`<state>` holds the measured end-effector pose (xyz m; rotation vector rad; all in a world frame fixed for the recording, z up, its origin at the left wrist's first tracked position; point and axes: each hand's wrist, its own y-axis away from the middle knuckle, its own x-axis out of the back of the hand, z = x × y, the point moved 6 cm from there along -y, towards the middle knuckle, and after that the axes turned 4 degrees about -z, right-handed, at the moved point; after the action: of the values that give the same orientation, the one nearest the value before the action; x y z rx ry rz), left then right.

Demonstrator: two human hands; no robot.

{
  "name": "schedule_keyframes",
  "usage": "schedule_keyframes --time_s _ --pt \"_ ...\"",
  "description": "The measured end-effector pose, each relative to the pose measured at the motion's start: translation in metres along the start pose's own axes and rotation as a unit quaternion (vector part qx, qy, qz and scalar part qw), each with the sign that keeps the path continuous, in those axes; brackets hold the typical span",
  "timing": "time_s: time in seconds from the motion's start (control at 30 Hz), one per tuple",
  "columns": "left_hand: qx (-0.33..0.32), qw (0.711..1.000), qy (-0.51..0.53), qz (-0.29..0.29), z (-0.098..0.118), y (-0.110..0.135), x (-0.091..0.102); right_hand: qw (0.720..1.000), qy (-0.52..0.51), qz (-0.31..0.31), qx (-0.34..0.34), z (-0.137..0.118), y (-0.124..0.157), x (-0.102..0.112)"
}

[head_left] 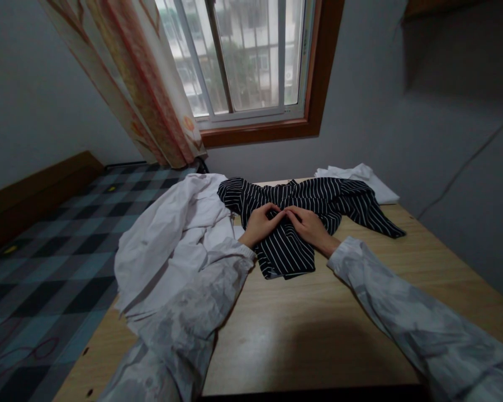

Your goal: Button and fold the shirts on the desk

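A black shirt with white stripes [287, 248] lies spread on the wooden table, one sleeve reaching out to the right. My left hand [262, 222] and my right hand [309, 226] meet over its middle, fingertips pinched together on the cloth. Between the fingertips, the exact bit of fabric is too small to make out. Left of the shirt, a heap of white clothing [176, 234] touches its edge and partly lies under my left forearm. Behind the shirt's right side sits a folded white cloth [379, 187].
The wooden table [255, 329] stands below a window [251, 61] with a brown frame. To the left is a bed with a checked cover [79, 240], a thin red cord [29, 352] on it. A patterned curtain [134, 84] hangs beside the window. A cable [465, 167] runs along the right wall.
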<state>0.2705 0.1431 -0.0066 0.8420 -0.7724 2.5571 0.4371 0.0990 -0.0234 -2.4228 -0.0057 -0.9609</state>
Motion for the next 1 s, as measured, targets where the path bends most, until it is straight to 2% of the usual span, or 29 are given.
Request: schedule_keyframes --time_s 0.27,0.43,1.0 --pt "0.002 0.998 0.058 -0.008 -0.006 -0.004 0.000 1.000 0.001 -0.003 -0.012 0.000 -0.001 -0.001" --pt "0.001 0.997 0.081 -0.009 -0.007 -0.003 0.000 0.999 -0.013 0.016 -0.027 0.005 -0.001 -0.001" --pt "-0.021 0.996 0.082 -0.023 -0.002 -0.001 0.001 0.998 -0.055 0.033 -0.027 0.013 -0.003 -0.003"
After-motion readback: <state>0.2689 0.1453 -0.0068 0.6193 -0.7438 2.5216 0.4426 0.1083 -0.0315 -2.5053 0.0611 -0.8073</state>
